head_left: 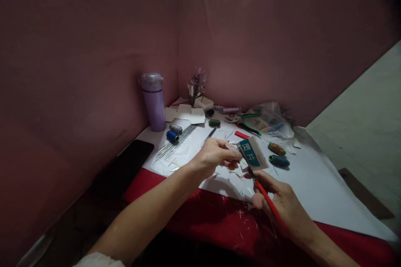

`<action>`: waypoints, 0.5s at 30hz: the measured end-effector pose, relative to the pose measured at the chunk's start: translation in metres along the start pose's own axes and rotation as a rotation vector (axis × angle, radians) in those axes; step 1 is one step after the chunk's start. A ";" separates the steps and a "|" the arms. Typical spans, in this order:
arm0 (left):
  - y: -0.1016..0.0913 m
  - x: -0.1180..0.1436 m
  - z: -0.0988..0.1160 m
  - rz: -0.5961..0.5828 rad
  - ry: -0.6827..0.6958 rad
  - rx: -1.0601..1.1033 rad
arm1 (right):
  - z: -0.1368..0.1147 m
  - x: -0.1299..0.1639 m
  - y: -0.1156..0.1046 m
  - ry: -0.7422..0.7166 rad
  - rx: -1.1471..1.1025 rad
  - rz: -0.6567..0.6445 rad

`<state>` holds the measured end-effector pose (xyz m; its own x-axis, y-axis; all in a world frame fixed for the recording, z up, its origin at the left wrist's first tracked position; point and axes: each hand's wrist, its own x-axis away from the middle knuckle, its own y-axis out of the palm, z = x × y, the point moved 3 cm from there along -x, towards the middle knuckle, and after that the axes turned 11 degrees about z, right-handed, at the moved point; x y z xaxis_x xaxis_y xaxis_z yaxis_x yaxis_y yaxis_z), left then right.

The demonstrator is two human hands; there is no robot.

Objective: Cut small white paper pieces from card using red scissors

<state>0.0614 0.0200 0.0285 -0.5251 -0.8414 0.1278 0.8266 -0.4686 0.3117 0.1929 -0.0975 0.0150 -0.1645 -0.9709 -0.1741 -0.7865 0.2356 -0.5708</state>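
My left hand (216, 155) pinches the edge of a small white and teal card box (252, 153), holding it above the white sheet (313, 183). In my right hand (283, 204) is a pair of red-handled scissors (265, 195). Their blades reach up to the lower left edge of the box. Small paper scraps (232, 173) lie on the sheet under both hands.
A purple bottle (153, 100) stands at the back left beside a black phone (130, 160). Thread spools (173, 132), thin wires (175, 144), green-handled pliers (249, 127), a plastic bag (269, 119), two dark spools (278, 155) and a small paper tree (196, 83) crowd the back. A red cloth (219, 221) covers the near edge.
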 end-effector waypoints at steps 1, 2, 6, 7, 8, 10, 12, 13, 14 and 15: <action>0.000 0.000 -0.001 -0.002 -0.003 -0.004 | -0.001 -0.001 0.000 0.014 -0.004 0.001; 0.000 -0.001 -0.001 -0.005 -0.004 -0.004 | -0.001 -0.002 0.000 0.026 -0.009 0.013; -0.001 -0.003 -0.004 0.003 -0.020 0.036 | 0.003 -0.007 0.002 0.010 -0.011 0.119; -0.001 -0.004 -0.005 0.007 -0.028 0.045 | 0.004 -0.008 0.002 -0.005 0.002 0.140; -0.002 -0.005 -0.005 0.014 -0.035 0.051 | 0.005 -0.010 0.003 -0.022 0.019 0.154; -0.004 -0.008 -0.005 0.034 -0.046 0.054 | 0.006 -0.015 0.002 -0.063 0.053 0.196; -0.007 -0.010 -0.005 0.080 -0.057 0.057 | 0.007 -0.023 -0.003 -0.097 0.073 0.276; -0.009 -0.011 -0.004 0.111 -0.062 0.066 | 0.008 -0.027 -0.007 -0.091 0.088 0.320; -0.011 -0.012 -0.003 0.143 -0.063 0.078 | 0.010 -0.032 -0.012 -0.065 0.077 0.367; -0.013 -0.013 -0.002 0.170 -0.060 0.095 | 0.013 -0.037 -0.016 -0.010 0.049 0.388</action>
<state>0.0582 0.0366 0.0205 -0.3931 -0.8874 0.2408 0.8832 -0.2915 0.3675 0.2192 -0.0647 0.0203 -0.4381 -0.8087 -0.3926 -0.6374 0.5874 -0.4987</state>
